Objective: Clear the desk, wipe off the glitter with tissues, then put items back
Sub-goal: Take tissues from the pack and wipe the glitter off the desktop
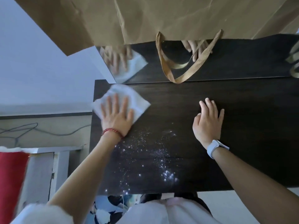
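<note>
Flatly, left hand (116,114) presses tissue (121,102), corners pointing sideways; right hand (208,120) spread.

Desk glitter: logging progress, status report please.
Left hand flat, pressing tissue at far-left corner. Right hand open on desk. Glitter remains near front edge.

Brown paper bag (161,18) at far edge, its ribbon handles (182,68) hanging before a mirror (234,60). Left: grey cables (32,130) on floor, white frame (59,159), red cloth (11,178).
</note>
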The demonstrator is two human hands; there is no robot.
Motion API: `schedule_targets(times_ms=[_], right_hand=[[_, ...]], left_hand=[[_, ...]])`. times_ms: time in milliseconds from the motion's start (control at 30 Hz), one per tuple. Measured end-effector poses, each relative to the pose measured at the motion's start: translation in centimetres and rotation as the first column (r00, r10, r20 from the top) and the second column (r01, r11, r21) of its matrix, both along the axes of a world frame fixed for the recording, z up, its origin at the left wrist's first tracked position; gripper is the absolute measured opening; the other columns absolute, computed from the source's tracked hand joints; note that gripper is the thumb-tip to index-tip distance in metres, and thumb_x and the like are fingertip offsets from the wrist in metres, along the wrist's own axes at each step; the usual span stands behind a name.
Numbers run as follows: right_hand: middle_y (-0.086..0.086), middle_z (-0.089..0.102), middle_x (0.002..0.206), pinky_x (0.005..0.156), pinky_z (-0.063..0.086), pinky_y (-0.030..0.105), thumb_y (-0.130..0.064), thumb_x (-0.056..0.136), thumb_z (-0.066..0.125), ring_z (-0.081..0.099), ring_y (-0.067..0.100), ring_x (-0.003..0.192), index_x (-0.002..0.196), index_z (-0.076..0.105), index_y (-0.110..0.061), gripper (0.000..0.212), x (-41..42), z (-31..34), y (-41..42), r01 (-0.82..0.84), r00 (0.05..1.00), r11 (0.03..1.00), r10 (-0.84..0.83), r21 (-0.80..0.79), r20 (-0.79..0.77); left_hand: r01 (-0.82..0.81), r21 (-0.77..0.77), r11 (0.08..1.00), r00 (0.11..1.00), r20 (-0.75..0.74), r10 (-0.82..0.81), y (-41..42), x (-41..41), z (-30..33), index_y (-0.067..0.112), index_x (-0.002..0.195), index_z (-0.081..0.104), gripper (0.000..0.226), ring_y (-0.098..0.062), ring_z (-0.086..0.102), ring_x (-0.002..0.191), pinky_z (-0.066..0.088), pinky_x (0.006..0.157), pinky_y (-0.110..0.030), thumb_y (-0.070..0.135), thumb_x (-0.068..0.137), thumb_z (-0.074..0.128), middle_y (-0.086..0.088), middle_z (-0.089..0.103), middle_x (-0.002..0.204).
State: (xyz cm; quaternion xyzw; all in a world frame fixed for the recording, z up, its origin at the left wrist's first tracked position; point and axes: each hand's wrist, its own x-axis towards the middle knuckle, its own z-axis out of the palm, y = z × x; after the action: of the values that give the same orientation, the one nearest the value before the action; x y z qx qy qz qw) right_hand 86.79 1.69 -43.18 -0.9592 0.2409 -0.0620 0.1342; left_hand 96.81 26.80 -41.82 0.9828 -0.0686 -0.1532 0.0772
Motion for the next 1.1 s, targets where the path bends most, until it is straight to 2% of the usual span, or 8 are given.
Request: schedule_targets(times_ms=[100,167,400,633,700,767,833,1100], right_hand=[[0.013,0.036,0.145,0.112,0.012,0.055,-0.009,0.089,0.037,0.025,0.028,0.138,0.131,0.041,-0.009,0.042,-0.1,0.0,0.0,-0.003,1.0,1.0,0.002,0.006,0.006],[0.013,0.035,0.146,0.112,0.012,0.055,-0.007,0.089,0.041,0.024,0.028,0.138,0.131,0.041,-0.009,0.043,-0.1,0.0,0.0,-0.004,1.0,1.0,0.004,0.01,0.006],[0.013,0.033,0.147,0.112,0.011,0.055,-0.008,0.089,0.04,0.021,0.028,0.139,0.132,0.038,-0.009,0.044,-0.1,0.3,0.2,0.006,1.0,1.0,-0.006,0.007,-0.01],[0.014,0.033,0.147,0.112,0.011,0.055,-0.007,0.088,0.04,0.023,0.029,0.139,0.132,0.039,-0.008,0.044,-0.3,0.3,0.1,-0.01,1.0,1.0,0.01,0.005,0.001],[0.013,0.028,0.15,0.113,0.009,0.054,-0.009,0.09,0.039,0.018,0.027,0.14,0.136,0.035,-0.009,0.046,-0.4,0.4,-0.3,-0.043,0.998,0.998,0.045,0.035,-0.043],[0.012,0.021,0.152,0.114,0.006,0.052,-0.012,0.092,0.038,0.012,0.026,0.142,0.139,0.028,-0.009,0.048,-1.0,0.7,-0.8,-0.108,0.987,0.992,0.114,0.061,-0.111],[0.014,0.018,0.153,0.114,0.005,0.052,-0.013,0.092,0.038,0.011,0.027,0.142,0.141,0.024,-0.009,0.05,-2.3,1.1,-1.0,-0.186,0.973,0.982,0.189,0.035,-0.131],[0.015,0.034,0.147,0.111,0.017,0.053,-0.023,0.088,0.021,0.028,0.03,0.137,0.135,0.036,-0.007,0.052,-9.7,0.0,-1.2,-0.328,0.938,0.944,0.328,0.012,-0.116]], left_hand=[[0.465,-0.004,0.885,0.885,0.008,-0.465,-5.0,-2.1,0.1,0.032,0.144,-0.004,0.057,-0.024,-0.014,0.143,-0.014,0.113,-0.045,0.046,0.094,0.021,-0.001,-0.009,0.156],[0.611,0.02,0.792,0.792,-0.01,-0.611,-4.3,-3.8,-0.1,0.032,0.143,-0.007,0.058,-0.021,-0.015,0.142,-0.015,0.113,-0.042,0.049,0.094,0.018,0.004,-0.011,0.155],[0.047,0.031,0.998,0.999,0.0,-0.047,7.0,0.0,-0.2,0.022,0.145,-0.003,0.06,-0.026,-0.012,0.143,-0.005,0.118,-0.042,0.046,0.094,0.018,-0.009,-0.009,0.156],[0.578,0.088,0.812,0.814,0.015,-0.581,5.0,-15.2,-0.7,0.026,0.142,0.017,0.056,-0.03,0.024,0.138,0.004,0.113,-0.043,0.051,0.093,0.01,-0.003,0.024,0.149],[0.427,0.13,0.895,0.894,0.091,-0.439,6.4,-12.6,-1.2,0.027,0.142,0.019,0.06,-0.03,0.024,0.138,0.002,0.113,-0.041,0.055,0.091,0.006,-0.005,0.026,0.15],[0.084,0.076,0.994,0.991,0.095,-0.091,7.1,-9.2,-0.9,0.03,0.144,0.014,0.061,-0.027,0.009,0.143,0.002,0.115,-0.043,0.055,0.089,0.009,-0.005,0.013,0.155],[-0.143,0.058,0.988,0.99,0.012,0.142,5.8,-8.7,-0.6,0.033,0.144,0.004,0.057,-0.024,-0.008,0.144,-0.003,0.116,-0.049,0.05,0.09,0.012,-0.003,-0.003,0.156],[0.426,0.047,0.904,0.897,0.111,-0.428,-5.3,-21.3,-1.1,0.033,0.141,0.021,0.054,-0.026,0.016,0.141,0.006,0.111,-0.046,0.048,0.09,0.024,0.003,0.021,0.149]])
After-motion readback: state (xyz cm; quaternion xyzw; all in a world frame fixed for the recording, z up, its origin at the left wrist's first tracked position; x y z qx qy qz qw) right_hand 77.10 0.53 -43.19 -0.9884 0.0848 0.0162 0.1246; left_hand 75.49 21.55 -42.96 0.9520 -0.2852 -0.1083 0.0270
